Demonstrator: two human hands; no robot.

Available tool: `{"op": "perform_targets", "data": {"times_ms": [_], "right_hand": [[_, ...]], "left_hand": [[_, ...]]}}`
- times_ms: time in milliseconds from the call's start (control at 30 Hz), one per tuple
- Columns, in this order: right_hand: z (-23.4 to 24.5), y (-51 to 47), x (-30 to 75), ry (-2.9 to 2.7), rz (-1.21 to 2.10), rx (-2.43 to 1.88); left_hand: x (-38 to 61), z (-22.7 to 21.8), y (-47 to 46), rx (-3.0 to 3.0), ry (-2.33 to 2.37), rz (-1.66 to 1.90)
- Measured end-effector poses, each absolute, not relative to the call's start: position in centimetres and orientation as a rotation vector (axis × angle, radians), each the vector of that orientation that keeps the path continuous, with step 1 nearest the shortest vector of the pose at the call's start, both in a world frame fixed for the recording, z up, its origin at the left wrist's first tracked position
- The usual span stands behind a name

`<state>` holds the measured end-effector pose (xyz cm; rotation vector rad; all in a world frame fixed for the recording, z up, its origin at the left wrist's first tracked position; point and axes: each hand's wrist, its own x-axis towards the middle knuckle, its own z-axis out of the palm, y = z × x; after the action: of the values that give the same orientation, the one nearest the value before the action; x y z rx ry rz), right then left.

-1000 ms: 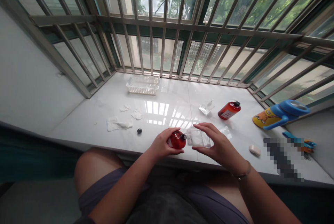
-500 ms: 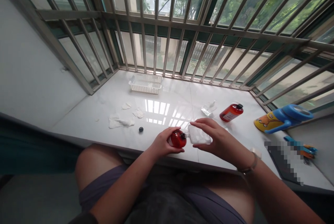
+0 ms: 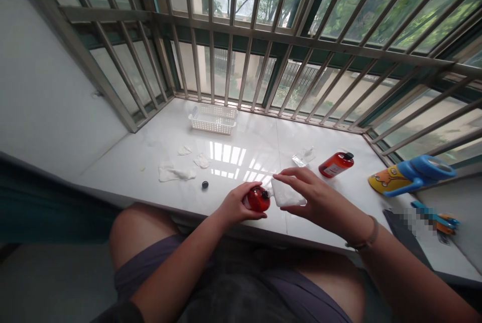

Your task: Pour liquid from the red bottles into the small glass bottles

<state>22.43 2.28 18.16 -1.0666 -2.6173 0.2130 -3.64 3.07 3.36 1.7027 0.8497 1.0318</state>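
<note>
My left hand (image 3: 236,206) is wrapped round a red bottle (image 3: 259,199) with a black neck, near the front edge of the white counter. In my right hand (image 3: 311,190) is a clear, flat-sided bottle (image 3: 286,193), gripped between thumb and fingers and tilted on its side. Its narrow neck points left and meets the red bottle's black neck; whether liquid passes between them I cannot tell. A small black cap (image 3: 205,185) lies on the counter to the left of my left hand.
A white perforated basket (image 3: 213,121) stands at the back by the barred window. Crumpled tissues (image 3: 176,171) lie at the left. Beyond my right hand are a clear bottle (image 3: 303,156), another red bottle (image 3: 336,165) and a blue-and-yellow flask (image 3: 410,175), all lying down.
Both hands keep their holds, with the two bottle necks still together. The clear bottle is tilted slightly differently. The whole view has shifted a little.
</note>
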Motion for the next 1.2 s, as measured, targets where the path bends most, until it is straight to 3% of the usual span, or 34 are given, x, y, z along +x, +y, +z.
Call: {"op": "perform_targets", "data": {"times_ms": [1200], "right_hand": [[19.6,2.1,21.3,-2.798,0.008,-0.918]], "left_hand": [[-3.6,3.1,3.2,1.704,0.841,1.056]]}}
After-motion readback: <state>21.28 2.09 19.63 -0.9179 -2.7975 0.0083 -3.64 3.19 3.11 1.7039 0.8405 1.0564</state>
